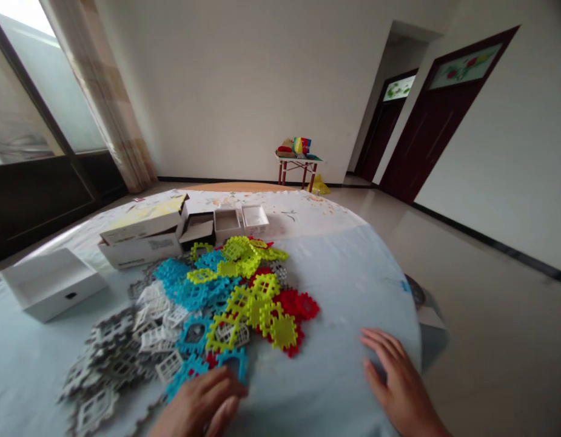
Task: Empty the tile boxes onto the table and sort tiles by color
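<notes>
Left hand [202, 397] lay nearest the camera, fingers partly curled beside a blue piece [243, 365] at the near edge of the plastic heap; from my remote view I could not tell whether it gripped anything. Right hand [398, 376] was at the near right, fingers loosely spread, holding nothing, above or on the tablecloth [339, 297]. Heap, left to right: gray pieces [110, 328], white window frames [155, 338], blue, then lime-green pieces [284, 332] overlapping red ones [310, 306]. I noted an open white box [48, 308] to the left.
</notes>
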Demonstrator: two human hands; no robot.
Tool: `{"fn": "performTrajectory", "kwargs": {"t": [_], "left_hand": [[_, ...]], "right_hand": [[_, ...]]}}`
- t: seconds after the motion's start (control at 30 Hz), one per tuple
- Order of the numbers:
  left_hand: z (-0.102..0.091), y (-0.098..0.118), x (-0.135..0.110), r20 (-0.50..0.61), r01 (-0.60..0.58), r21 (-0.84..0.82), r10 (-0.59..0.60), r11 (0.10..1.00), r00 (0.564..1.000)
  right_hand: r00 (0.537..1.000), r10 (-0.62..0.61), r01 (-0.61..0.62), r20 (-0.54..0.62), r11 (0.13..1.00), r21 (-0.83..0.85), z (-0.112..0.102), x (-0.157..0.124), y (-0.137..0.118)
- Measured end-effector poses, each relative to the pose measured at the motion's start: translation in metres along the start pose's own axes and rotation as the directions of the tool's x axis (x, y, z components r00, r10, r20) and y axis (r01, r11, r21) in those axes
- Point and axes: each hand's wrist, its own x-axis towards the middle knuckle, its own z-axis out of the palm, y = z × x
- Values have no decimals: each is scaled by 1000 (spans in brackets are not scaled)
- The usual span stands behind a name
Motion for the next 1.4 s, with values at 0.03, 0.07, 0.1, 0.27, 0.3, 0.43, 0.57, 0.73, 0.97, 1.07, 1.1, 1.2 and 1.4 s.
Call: {"fn": "performTrajectory", "kwargs": {"t": [0.03,0.07,0.1,0.27,0.3,0.43,0.57,0.73,0.97,1.07,1.1,1.2,1.4], "left_hand": [[5,8,5,140,93,-33,-88,995,986],[8,16,10,220,172,-35,-160,984,962],[11,23,16,251,226,-12,-216,974,944],[18,63,38,251,271,78,-282,959,926],[21,74,40,257,230,74,-242,970,936],[47,107,46,400,-24,76,-9,997,916],[71,102,48,490,-125,47,86,991,867],[76,77,55,430,-110,-1,100,994,897],[87,62,72,315,-49,-57,65,997,947],[90,59,73,299,-43,-70,62,997,952],[90,59,73,295,-39,-71,58,997,954],[89,61,71,282,-31,-72,50,997,958],[85,62,69,270,-69,-70,86,995,959]], "right_hand": [[1000,22,-23,17,999,24,-3,2,-3],[999,39,-40,29,998,44,-4,4,-5],[998,49,-51,37,997,56,-5,5,-7],[998,55,-57,28,994,90,-9,7,-8],[998,54,-56,27,994,92,-10,7,-8],[998,62,-65,34,993,94,-13,8,-9],[996,64,-70,63,992,105,-16,10,-7],[994,58,-67,89,991,111,-18,11,-5],[993,58,-71,105,990,125,-18,10,-3],[991,63,-77,120,990,116,-18,10,-4],[991,61,-75,120,991,113,-19,10,-5],[995,37,-47,97,993,106,-17,8,-5],[998,-22,18,54,997,79,-6,2,2]]}}
